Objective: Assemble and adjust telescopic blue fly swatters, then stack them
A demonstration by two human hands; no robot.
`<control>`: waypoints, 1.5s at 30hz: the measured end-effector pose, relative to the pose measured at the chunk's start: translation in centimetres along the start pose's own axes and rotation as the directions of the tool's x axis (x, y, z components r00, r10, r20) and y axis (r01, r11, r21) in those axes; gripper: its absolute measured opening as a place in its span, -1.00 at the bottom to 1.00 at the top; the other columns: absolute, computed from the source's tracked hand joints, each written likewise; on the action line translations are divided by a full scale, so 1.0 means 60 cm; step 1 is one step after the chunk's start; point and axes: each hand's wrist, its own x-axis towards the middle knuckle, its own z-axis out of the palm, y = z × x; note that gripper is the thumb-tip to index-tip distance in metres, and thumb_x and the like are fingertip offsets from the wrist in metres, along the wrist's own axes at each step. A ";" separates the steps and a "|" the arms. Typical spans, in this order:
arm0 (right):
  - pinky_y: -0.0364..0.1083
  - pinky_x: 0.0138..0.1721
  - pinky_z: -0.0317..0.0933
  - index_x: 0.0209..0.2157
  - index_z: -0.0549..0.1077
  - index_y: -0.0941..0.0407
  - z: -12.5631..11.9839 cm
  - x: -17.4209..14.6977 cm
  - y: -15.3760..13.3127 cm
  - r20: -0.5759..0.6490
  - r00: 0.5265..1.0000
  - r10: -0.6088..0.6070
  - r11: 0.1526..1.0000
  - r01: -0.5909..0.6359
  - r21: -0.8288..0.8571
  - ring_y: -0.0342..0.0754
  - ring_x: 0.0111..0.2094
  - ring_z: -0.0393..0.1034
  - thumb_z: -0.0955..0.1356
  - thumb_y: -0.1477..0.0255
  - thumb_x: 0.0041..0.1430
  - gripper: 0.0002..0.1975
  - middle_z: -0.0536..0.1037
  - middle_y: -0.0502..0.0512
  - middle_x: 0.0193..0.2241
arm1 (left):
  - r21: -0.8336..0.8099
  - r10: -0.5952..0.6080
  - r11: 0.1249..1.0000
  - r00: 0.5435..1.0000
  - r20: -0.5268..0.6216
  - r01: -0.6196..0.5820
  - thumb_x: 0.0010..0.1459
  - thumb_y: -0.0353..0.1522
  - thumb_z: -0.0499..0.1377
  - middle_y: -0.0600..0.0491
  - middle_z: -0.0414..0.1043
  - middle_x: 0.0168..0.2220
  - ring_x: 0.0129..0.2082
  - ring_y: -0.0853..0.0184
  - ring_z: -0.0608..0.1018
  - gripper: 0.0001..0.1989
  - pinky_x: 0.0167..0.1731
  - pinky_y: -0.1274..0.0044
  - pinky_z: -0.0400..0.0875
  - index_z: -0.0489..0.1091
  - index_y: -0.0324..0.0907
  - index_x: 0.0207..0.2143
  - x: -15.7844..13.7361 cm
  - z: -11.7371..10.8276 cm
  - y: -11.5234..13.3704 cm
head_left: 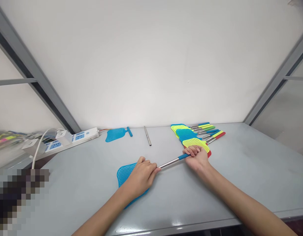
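Observation:
A blue fly swatter (pixel 125 173) with a silver metal shaft is held between my two hands, low over the front half of the table. My left hand (pixel 144 172) is closed around the neck where the perforated head meets the shaft, hiding that joint and part of the head. My right hand (pixel 196 158) grips the blue handle at the other end, its fingers wrapped round it. Just beyond my right hand lies a fanned stack of fly swatters (pixel 194 143) with yellow and blue heads and blue, yellow, green and red handles.
On the grey table (pixel 252 164), a loose blue swatter head (pixel 116 134) lies near the back wall beside a short blue handle (pixel 129 131). Right of it rests a silver metal rod (pixel 147 136). A white power strip (pixel 86 133) with plugs and a cable runs along the left edge.

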 end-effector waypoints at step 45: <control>-0.22 -0.78 -0.17 -0.70 -0.18 0.12 -0.004 -0.009 0.018 0.010 0.997 0.080 0.997 -0.080 0.015 -0.27 -0.83 -0.22 0.10 0.50 -0.10 -0.73 -0.11 -0.17 -0.86 | -0.045 -0.077 0.996 0.993 0.090 0.081 0.21 -0.28 -0.26 0.13 0.20 -0.64 -0.58 0.43 0.24 -0.61 -0.40 0.53 0.10 0.13 -0.19 -0.60 -0.002 0.010 0.025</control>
